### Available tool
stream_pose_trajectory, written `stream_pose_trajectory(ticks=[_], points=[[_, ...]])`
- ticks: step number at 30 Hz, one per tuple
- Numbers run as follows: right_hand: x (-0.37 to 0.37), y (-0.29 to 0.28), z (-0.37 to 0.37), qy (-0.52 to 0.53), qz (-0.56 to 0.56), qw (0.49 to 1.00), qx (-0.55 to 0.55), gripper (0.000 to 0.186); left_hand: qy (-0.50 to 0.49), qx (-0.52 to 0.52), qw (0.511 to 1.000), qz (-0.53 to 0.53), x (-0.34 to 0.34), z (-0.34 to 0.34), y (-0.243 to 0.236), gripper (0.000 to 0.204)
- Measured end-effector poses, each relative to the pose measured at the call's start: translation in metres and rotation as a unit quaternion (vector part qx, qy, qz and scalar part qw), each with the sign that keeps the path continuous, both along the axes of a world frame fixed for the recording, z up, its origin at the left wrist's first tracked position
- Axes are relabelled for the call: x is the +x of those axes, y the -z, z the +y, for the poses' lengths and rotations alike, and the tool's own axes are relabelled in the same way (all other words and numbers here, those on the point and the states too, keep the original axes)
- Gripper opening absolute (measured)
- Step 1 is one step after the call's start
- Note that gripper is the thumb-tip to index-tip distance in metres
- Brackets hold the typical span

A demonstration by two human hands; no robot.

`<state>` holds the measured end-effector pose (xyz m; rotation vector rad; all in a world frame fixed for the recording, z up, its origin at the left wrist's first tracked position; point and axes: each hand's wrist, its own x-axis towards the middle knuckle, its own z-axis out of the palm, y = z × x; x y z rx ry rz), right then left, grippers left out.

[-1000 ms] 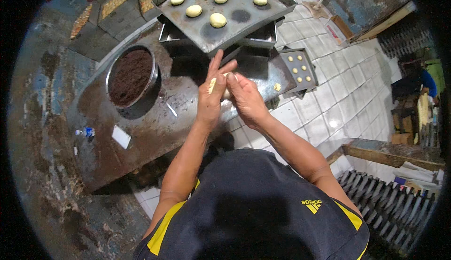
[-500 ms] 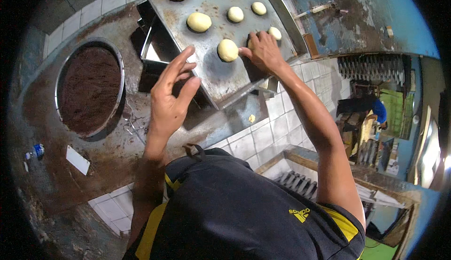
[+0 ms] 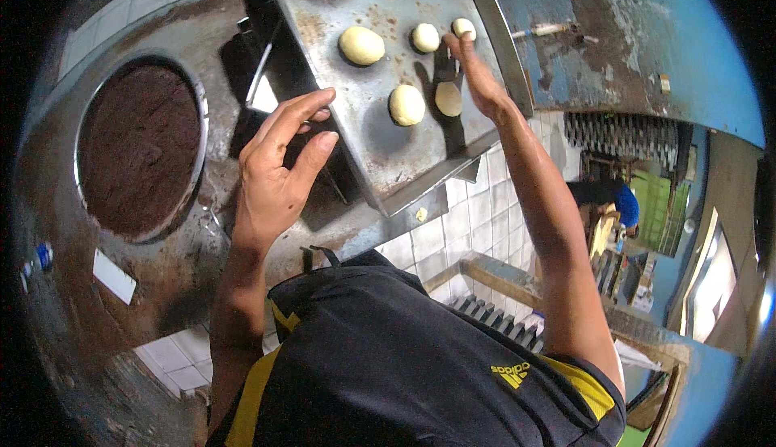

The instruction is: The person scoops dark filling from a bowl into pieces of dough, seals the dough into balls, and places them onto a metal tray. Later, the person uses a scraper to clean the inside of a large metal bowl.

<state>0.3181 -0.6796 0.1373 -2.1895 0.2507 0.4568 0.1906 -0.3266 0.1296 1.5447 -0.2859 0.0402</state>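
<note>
Poising our left hand (image 3: 276, 179) loosely curled, empty, we are hovering our straight-fingered, empty right hand (image 3: 485, 85) nearer the shaded dough (image 3: 448, 101), lying at those fingertips' six o'clock.

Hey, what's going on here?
A bare right hand is over a metal tray bearing eight pale dough balls. The left hand is open at the tray's edge, apparently empty. To the left, a metal bowl holds a dark brown crumbly mix.
</note>
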Motion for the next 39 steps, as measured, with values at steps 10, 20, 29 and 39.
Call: stream_pose_trajectory(ticks=[10, 20, 29, 39], points=[[-0.009, -0.001, -0.029, -0.041, -0.072, 0.996, 0.037, 0.059, -0.117, 0.015, 0.992, -0.05, -0.092, 0.0, -0.008, 0.03], [-0.223, -0.058, 0.075, -0.125, -0.248, 0.961, -0.002, 0.034, -0.193, -0.183, 0.964, 0.009, -0.17, -0.12, 0.024, 0.046], [-0.407, 0.016, 0.056, -0.058, -0.271, 0.941, 0.194, 0.021, -0.161, -0.199, 0.957, 0.135, -0.257, -0.184, 0.042, 0.044], [-0.402, 0.054, 0.148, -0.084, -0.246, 0.927, 0.272, 0.034, -0.312, -0.185, 0.875, 0.322, -0.314, -0.059, 0.088, 0.034]])
